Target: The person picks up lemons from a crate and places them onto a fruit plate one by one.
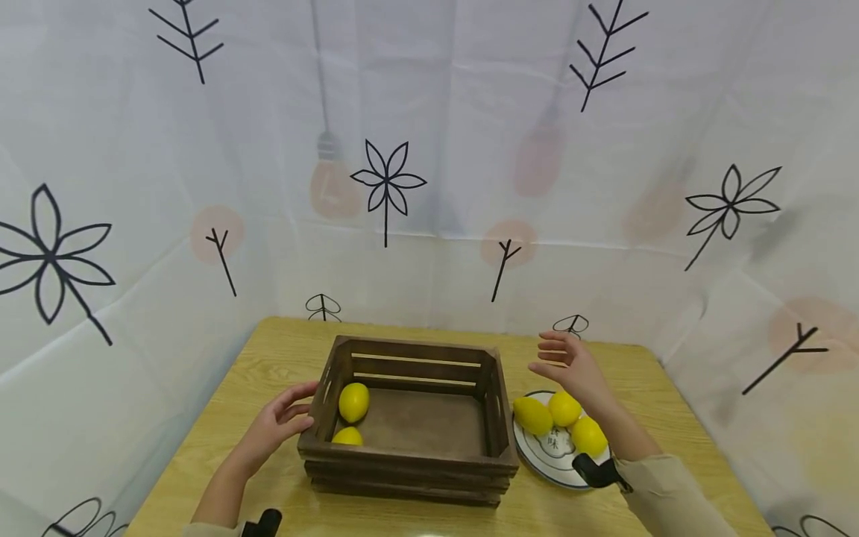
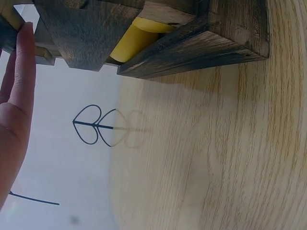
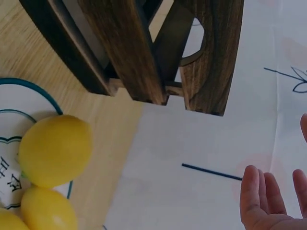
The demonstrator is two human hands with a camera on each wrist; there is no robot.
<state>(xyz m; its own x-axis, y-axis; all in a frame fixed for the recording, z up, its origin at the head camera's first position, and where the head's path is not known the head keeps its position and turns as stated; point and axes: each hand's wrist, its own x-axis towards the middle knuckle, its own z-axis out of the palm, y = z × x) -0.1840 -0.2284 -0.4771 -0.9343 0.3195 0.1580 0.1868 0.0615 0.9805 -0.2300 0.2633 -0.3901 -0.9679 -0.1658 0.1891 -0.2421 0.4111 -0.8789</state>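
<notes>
A dark brown wooden crate (image 1: pixel 423 462) with slatted sides stands on the table. Inside it, along the left wall, lie two lemons, one lemon (image 1: pixel 353 403) behind another lemon (image 1: pixel 348 436). My left hand (image 1: pixel 274 426) touches the crate's left side with its fingers extended; in the left wrist view the fingers (image 2: pixel 25 72) lie along the wood. My right hand (image 1: pixel 570 365) is raised above the plate (image 1: pixel 555 466), fingers spread and nothing in them. On that white, dark-rimmed plate rest three lemons: one lemon (image 1: pixel 533 415) at left, the others behind and at right.
The light wooden table (image 1: pixel 268 358) carries crate and plate, the plate close against the crate's right side. A white curtain (image 1: pixel 429 283) printed with dark plant drawings hangs behind the table and along both sides.
</notes>
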